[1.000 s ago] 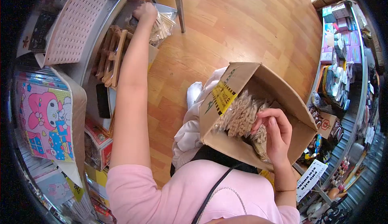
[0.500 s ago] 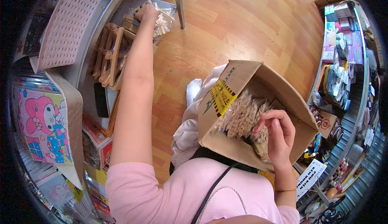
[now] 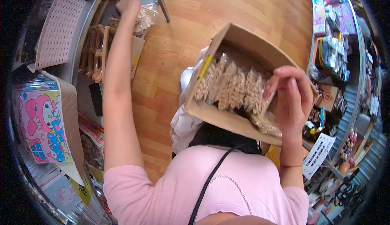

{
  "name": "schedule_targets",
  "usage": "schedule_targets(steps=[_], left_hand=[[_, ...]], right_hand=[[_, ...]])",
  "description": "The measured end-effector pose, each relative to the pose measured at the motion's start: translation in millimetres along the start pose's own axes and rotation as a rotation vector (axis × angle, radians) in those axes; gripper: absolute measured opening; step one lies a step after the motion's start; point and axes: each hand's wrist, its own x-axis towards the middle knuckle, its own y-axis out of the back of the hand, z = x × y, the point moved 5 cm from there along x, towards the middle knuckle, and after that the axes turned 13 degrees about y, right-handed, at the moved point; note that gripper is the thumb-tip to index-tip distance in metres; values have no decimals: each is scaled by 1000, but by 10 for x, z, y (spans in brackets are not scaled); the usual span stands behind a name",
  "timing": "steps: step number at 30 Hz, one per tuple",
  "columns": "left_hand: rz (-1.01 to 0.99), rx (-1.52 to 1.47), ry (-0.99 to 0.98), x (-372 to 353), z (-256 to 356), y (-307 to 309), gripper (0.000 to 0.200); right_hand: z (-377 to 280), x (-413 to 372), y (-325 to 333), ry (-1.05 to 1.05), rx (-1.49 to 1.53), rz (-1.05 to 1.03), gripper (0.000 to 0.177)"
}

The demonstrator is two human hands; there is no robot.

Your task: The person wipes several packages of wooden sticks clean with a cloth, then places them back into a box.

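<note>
An open cardboard box rests tilted on the lap. Inside it are several clear plastic packs of small tan wooden pieces, too small to name surely. Over the box's right side hovers my right hand, fingers bent and apart, with nothing visible in it. My left hand reaches far out to the low shelf at upper left. Its fingers curl down, and whatever they hold is hidden. Right beside it lie clear bags of pale wooden sticks.
Brown wooden items fill the shelf below my left arm. A pink perforated basket and a cartoon-printed box stand at left. A metal leg rises near the bags. Stocked shelves line the right side.
My left hand has shifted left and up off the bagged sticks. The box has tipped so more of its inside shows. My right hand stays over the box's right side, fingers still bent.
</note>
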Motion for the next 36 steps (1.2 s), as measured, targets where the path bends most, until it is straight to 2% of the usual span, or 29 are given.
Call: schedule_targets(steps=[4, 6, 8, 10, 11, 12, 14, 15, 16, 18, 20, 22, 24, 28, 30, 36], left_hand=[[109, -211, -91, -270, -21, 432, 25], [32, -539, -305, -405, -34, 639, 35], [56, -628, -354, -874, -44, 1016, 30], [148, -872, -594, -1234, -87, 1273, 22], [149, -871, -602, -1396, -125, 1336, 22], [147, -934, -619, -1565, -175, 1402, 22], [149, -998, -639, -1888, -274, 1512, 21], [62, -1049, -541, -2003, -342, 1506, 19], [-24, -1097, -441, -2098, -413, 1483, 17], [33, -1092, -441, -2298, -535, 1500, 17], [-119, -1266, -286, -2433, -695, 1445, 17], [-87, -1300, -256, -2586, -796, 1476, 17], [-50, -1383, -115, -2720, -898, 1500, 17], [-10, -1449, -74, -2776, -983, 1513, 17], [14, -1434, -91, -2774, -991, 1585, 18], [34, -1426, -126, -2833, -995, 1754, 18]], right_hand=[[-77, -5, 38, 55, -46, 38, 26], [-92, -13, 34, 39, -83, 45, 26], [-77, 1, 20, 10, -151, -15, 22], [-80, 22, -145, 146, -570, -294, 20], [-74, 22, -194, 188, -660, -413, 28], [-39, 34, -203, 187, -660, -405, 28], [-22, 18, -372, 581, -974, -625, 40], [40, 22, -397, 631, -1028, -693, 49], [50, 24, -396, 634, -1031, -688, 49], [75, 15, -414, 627, -1043, -735, 46], [125, 5, -433, 631, -1035, -749, 44], [184, 2, -430, 634, -1027, -762, 42], [244, 0, -431, 692, -1170, -804, 39], [229, 15, -492, 754, -1224, -792, 42], [232, 35, -492, 670, -1207, -826, 47], [223, -8, -444, 642, -1303, -929, 46]])
